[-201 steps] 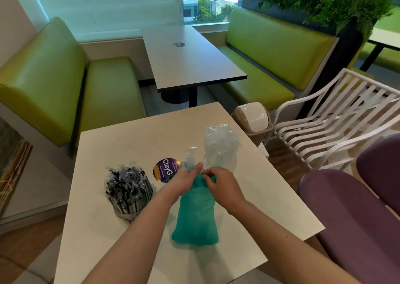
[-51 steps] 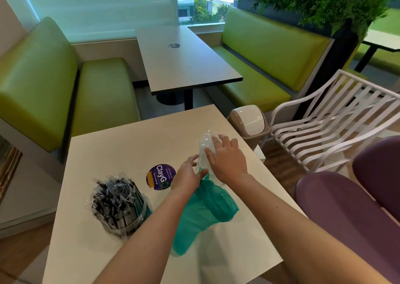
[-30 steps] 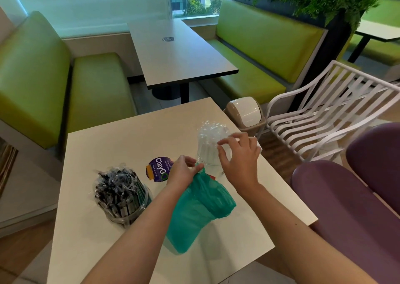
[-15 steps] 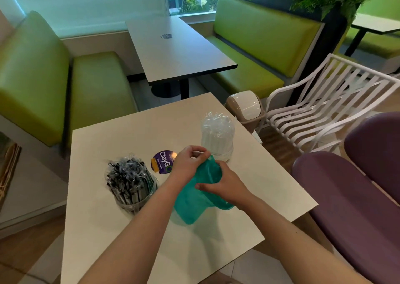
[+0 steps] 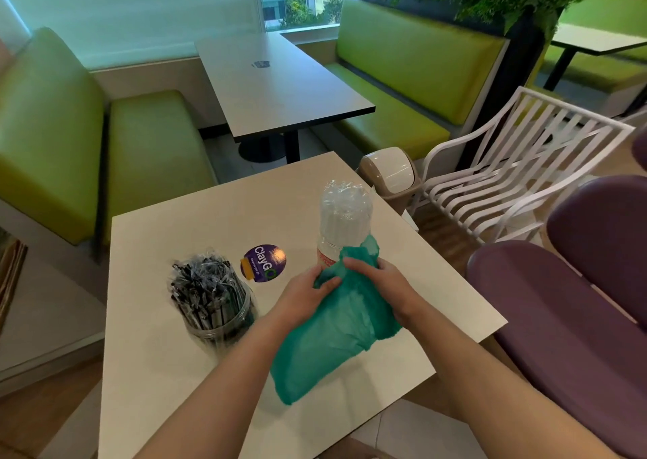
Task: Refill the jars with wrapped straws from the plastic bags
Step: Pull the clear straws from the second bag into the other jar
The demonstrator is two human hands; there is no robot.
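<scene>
On the left of the pale table (image 5: 147,371) stands a jar (image 5: 215,313) packed with dark wrapped straws. To its right, the left hand (image 5: 305,292) and the right hand (image 5: 378,278) both pinch the gathered mouth of the teal plastic bag (image 5: 332,339), which lies flat in front of a second jar (image 5: 345,222) of pale straws. Likely the bag is being opened; easing the mouth apart gently would avoid tearing it. A purple sticker (image 5: 263,262) lies between the jars. Beyond are green benches (image 5: 52,126); a white chair (image 5: 518,178) stands to the right.
</scene>
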